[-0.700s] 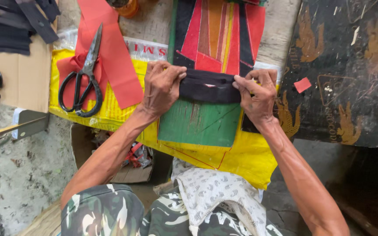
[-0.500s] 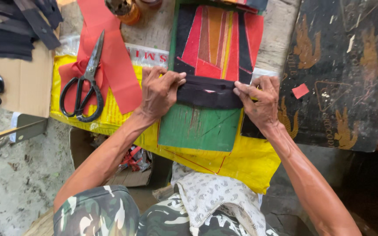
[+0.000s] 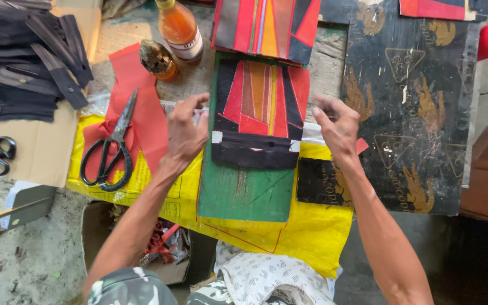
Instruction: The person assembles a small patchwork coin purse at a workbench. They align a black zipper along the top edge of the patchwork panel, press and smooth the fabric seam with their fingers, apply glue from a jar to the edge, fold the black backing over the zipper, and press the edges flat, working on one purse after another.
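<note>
A yellow sheet (image 3: 317, 237) covers the middle of the table, and a green board (image 3: 244, 192) lies on it at centre frame. On the board rests a red, orange and black patchwork piece (image 3: 261, 113) with a black strip along its lower edge. The left hand (image 3: 186, 131) and right hand (image 3: 337, 125) hover on either side of it, fingers loosely spread, gripping nothing. Black-handled scissors (image 3: 111, 152) lie at left on red material.
</note>
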Demonstrator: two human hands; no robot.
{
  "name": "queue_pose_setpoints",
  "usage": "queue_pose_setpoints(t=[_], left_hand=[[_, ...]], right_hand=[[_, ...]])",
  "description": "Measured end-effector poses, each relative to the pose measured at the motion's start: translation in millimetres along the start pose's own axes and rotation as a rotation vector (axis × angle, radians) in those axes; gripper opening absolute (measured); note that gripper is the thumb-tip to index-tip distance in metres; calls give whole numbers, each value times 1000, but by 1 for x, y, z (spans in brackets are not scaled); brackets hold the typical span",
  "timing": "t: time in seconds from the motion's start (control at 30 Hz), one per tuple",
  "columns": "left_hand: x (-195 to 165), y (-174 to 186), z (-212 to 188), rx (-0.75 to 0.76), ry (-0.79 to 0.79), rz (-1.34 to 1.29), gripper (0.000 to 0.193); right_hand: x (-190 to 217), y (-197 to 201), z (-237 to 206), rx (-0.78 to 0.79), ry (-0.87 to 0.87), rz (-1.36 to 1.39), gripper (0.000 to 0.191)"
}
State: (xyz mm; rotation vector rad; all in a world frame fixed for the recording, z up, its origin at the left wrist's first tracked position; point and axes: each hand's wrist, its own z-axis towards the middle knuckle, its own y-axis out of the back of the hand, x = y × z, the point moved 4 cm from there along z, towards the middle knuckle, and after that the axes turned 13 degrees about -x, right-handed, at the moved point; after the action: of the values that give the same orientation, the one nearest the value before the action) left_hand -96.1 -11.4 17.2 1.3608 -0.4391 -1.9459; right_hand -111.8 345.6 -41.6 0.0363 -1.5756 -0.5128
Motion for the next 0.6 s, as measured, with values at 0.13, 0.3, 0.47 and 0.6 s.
queue_pose_setpoints(t=[0.13,0.3,0.47,0.6], left_hand=[[-11,-33,2,60,114,138,55],[-38,-33,-22,36,-127,266,60],[-45,-22,-20,15,64,37,58],[-34,4,-13,-151,355,-609,45]], right_hand=[[10,-34,27,34,80,-105,61],[24,-26,1,-1,-75,-202,80],[66,-16,-13,183,-221,301,41],[136,30,-52,171,101,307,21]])
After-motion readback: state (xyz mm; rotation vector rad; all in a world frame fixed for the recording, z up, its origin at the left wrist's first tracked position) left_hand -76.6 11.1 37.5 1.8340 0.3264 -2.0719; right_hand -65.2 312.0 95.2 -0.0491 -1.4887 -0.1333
